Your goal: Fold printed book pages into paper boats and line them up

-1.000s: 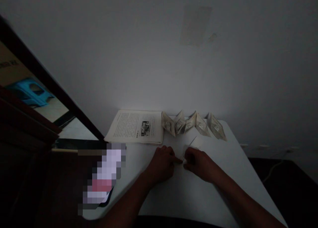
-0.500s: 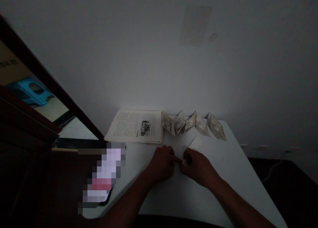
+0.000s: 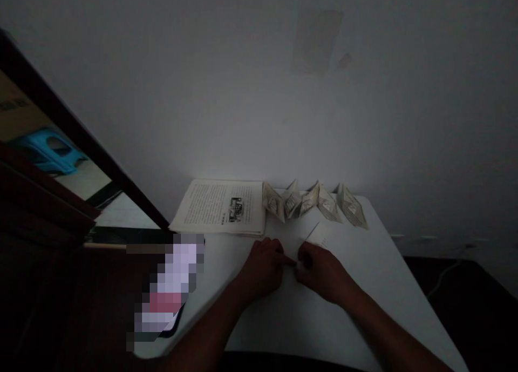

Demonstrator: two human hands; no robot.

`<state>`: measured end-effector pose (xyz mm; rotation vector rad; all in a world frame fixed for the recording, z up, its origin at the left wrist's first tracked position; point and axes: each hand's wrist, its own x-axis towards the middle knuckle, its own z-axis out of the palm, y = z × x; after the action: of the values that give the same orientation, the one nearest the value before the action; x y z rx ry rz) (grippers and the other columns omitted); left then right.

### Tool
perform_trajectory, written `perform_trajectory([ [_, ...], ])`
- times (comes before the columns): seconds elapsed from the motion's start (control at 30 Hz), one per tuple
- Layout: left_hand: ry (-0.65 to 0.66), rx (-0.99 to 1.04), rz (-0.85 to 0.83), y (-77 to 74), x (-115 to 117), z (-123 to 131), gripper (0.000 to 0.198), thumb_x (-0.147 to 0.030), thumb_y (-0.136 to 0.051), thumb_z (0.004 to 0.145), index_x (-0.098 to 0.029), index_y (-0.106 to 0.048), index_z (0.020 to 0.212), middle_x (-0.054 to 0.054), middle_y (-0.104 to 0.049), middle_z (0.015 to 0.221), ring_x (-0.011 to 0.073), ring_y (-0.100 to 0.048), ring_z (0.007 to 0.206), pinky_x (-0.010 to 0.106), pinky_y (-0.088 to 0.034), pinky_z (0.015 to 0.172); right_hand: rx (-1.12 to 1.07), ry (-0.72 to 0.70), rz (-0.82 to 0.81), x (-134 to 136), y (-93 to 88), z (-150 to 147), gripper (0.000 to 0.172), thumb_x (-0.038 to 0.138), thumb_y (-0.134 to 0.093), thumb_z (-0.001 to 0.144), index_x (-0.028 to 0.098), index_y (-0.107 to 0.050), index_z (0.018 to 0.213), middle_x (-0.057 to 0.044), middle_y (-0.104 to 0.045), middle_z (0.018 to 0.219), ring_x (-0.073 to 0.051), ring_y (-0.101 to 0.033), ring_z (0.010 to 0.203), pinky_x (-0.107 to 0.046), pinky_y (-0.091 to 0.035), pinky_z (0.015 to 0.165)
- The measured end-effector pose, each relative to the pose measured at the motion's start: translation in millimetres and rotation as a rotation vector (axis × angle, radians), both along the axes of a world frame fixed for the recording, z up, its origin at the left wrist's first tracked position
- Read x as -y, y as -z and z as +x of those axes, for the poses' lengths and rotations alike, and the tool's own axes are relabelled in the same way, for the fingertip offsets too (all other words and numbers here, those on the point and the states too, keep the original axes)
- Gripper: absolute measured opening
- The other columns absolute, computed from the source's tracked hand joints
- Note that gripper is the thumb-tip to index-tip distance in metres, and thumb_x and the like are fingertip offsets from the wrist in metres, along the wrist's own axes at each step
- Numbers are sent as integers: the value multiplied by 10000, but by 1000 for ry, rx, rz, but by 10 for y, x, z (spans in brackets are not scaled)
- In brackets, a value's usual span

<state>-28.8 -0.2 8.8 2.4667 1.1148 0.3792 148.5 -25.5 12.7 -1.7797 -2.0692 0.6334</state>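
Observation:
My right hand (image 3: 324,269) is closed on a pale piece of paper (image 3: 319,234), pinching its near end. The paper's pointed far part, with faint print, shows beyond my knuckles; the rest is hidden. My left hand (image 3: 263,266) has most fingers curled, and its index finger reaches across to the same paper at my right fingertips. Behind my hands, several folded paper boats (image 3: 309,200) made of printed pages stand in a row. Left of them lies a stack of printed pages (image 3: 218,207) with a small picture on top.
A phone (image 3: 174,285) with a blurred screen lies at the left edge of the white table (image 3: 279,329). The wall (image 3: 243,91) rises directly behind the table. A dark-framed mirror (image 3: 89,140) leans at the left, with a blue stool (image 3: 52,150) visible in it.
Both hands keep nearly the same place on the paper, with only slight finger movement. The paper beyond my right hand has tilted a little. The view shifts very slightly.

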Motion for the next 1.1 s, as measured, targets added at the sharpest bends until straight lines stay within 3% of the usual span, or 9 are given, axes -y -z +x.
perform_trajectory([
  [0.23, 2, 33, -3, 13, 9, -7, 410, -67, -482, 723, -327, -678, 972, 28, -547, 883, 195, -466, 892, 339, -334, 777, -98, -77, -53, -22, -80, 104, 200, 47, -480, 565, 198, -471, 695, 26, -537, 654, -128, -489, 622, -223, -337, 576],
  [0.47, -28, 110, 38, 25, 16, -17, 245, -117, -490, 762, -202, -628, 946, 44, -548, 932, 194, -476, 907, 338, -348, 809, -115, -110, -59, 48, -118, -45, 170, 49, -461, 618, 193, -493, 703, 21, -548, 643, -126, -494, 603, -224, -333, 562],
  [0.6, -67, 126, 73, 8, 19, -15, 197, -207, -510, 801, -186, -574, 986, 49, -545, 982, 198, -472, 933, 348, -349, 857, -256, -190, -105, 71, -161, -138, 168, 65, -475, 654, 189, -533, 751, 10, -602, 695, -131, -530, 633, -220, -371, 577],
  [0.73, -105, 105, 110, 13, 22, -19, 266, -252, -527, 804, -201, -542, 1064, 59, -528, 1044, 213, -456, 983, 376, -331, 907, -354, -137, -87, -43, -187, 29, 110, 136, -493, 699, 186, -573, 755, 4, -626, 701, -140, -552, 635, -235, -415, 597],
  [0.83, -121, 91, 123, 27, 11, -14, 275, -257, -507, 818, -191, -533, 1084, 67, -523, 1062, 215, -450, 1000, 379, -328, 922, -275, -2, 54, -189, -173, 290, 129, 240, -497, 746, 179, -608, 767, 4, -603, 645, -150, -543, 604, -252, -415, 576],
  [0.9, -141, 75, 133, 32, -6, 4, 270, -252, -495, 825, -182, -534, 1082, 72, -524, 1058, 217, -450, 1002, 377, -337, 918, -205, 52, 97, -282, -148, 443, 176, 268, -501, 761, 168, -634, 817, -18, -639, 710, -162, -573, 650, -265, -427, 623],
  [1.1, -162, -49, 134, -23, -87, 190, 248, -325, -509, 817, -168, -564, 1000, 82, -533, 990, 226, -489, 945, 380, -388, 862, 25, -1, 174, -479, -57, 509, 261, 339, -475, 821, 166, -671, 826, -57, -652, 805, -187, -590, 748, -292, -418, 711],
])
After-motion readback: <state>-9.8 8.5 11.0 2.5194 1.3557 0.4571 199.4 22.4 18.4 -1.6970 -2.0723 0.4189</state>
